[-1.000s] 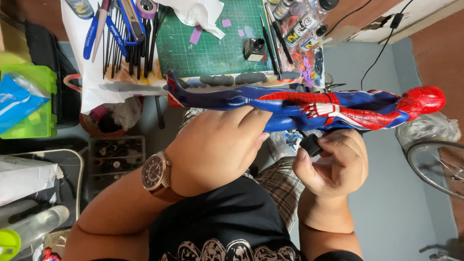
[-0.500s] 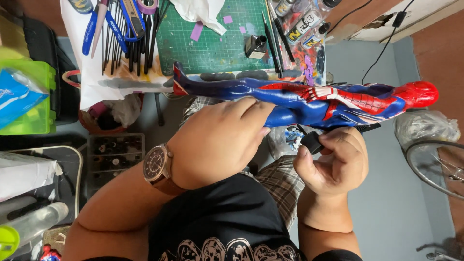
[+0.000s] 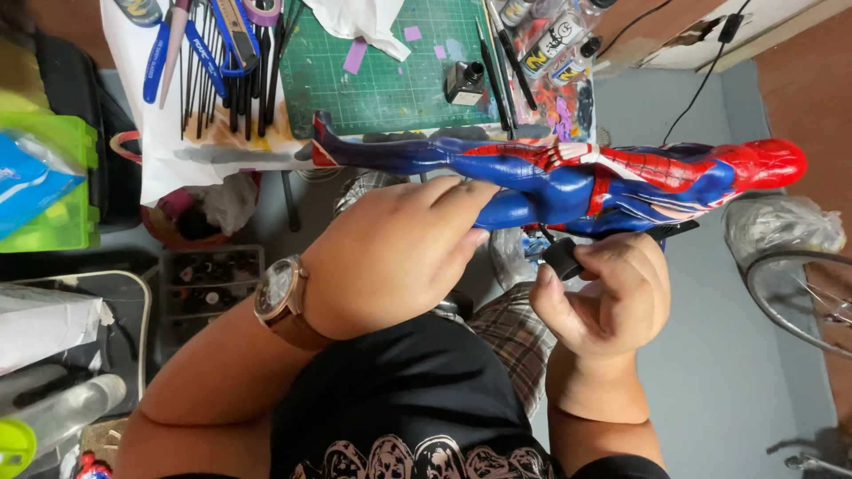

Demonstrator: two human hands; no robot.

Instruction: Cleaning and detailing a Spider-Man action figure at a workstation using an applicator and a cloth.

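Left hand (image 3: 399,253) grips figure (image 3: 568,173) from below.

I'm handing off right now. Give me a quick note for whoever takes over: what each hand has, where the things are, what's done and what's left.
Left hand: grip closed around the legs of the red and blue action figure, held level above the lap.
Right hand: fingers pinch a small black cylindrical part just under the figure's torso.
Behind: green cutting mat with a small dark bottle, brushes and blue-handled tools.
Done: figure in hand, part at the torso. Whether it is attached cannot be seen.
Left: probably finishing the work at that spot.
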